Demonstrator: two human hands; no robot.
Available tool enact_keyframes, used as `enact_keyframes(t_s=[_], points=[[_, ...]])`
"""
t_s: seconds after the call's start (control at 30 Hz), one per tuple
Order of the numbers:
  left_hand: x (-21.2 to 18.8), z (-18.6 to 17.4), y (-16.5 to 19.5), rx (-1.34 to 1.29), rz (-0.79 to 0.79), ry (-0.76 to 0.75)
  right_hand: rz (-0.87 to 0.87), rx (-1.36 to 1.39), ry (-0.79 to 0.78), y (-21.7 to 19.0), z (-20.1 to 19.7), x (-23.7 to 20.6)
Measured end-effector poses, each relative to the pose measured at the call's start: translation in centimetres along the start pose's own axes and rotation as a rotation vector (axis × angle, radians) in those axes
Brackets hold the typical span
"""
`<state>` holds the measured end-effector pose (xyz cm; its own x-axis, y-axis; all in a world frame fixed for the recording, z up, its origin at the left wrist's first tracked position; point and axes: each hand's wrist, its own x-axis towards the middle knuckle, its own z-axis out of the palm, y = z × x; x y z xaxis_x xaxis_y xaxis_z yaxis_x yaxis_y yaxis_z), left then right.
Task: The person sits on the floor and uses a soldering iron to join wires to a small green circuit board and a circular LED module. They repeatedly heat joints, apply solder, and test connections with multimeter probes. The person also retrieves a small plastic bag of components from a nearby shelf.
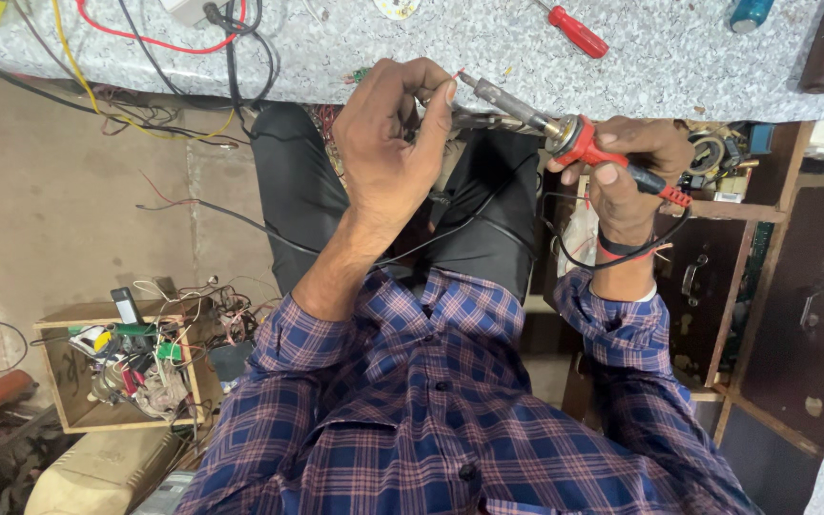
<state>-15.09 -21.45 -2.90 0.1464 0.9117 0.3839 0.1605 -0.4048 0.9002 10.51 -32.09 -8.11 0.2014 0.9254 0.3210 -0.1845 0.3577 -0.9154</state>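
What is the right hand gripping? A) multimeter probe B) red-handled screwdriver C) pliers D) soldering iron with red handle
D: the right hand is wrapped around the red handle of a soldering iron, whose metal barrel points toward the left hand, which pinches a thin red wire; the red screwdriver lies untouched on the speckled bench top.

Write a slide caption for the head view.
Right hand aims a red-handled soldering iron at a thin wire pinched by the left hand.
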Motion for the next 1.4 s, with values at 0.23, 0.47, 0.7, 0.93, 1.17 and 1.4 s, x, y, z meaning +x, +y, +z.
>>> enact_keyframes(t_s=[0.23, 0.47, 0.7, 0.93, 1.17, 1.4], points=[[0.1, 0.2, -0.1, -0.015, -0.008, -0.001, -0.015, 0.001, 0.003, 0.4, -0.2, 0.0], [0.0, 0.1, 0.1, -0.025, -0.013, -0.012, -0.034, -0.106, -0.005, 0.5, -0.2, 0.0], [0.4, 0.6, -0.2, -0.015, 0.171, -0.211, -0.057, -0.115, 0.072, 0.4, 3.5, 2.7], [0.4, 1.6, 0.5, 0.036, 0.275, -0.377, -0.198, -0.217, -0.190, 0.3, 4.8, 3.8], [0.7, 1.6, 0.6, 0.022, 0.281, -0.370, -0.191, -0.262, -0.232, 0.6, 3.9, 4.2], [0.3, 2.9, 0.3, 0.065, 0.319, -0.347, -0.216, -0.487, -0.198, 0.7, 3.1, 3.6]])
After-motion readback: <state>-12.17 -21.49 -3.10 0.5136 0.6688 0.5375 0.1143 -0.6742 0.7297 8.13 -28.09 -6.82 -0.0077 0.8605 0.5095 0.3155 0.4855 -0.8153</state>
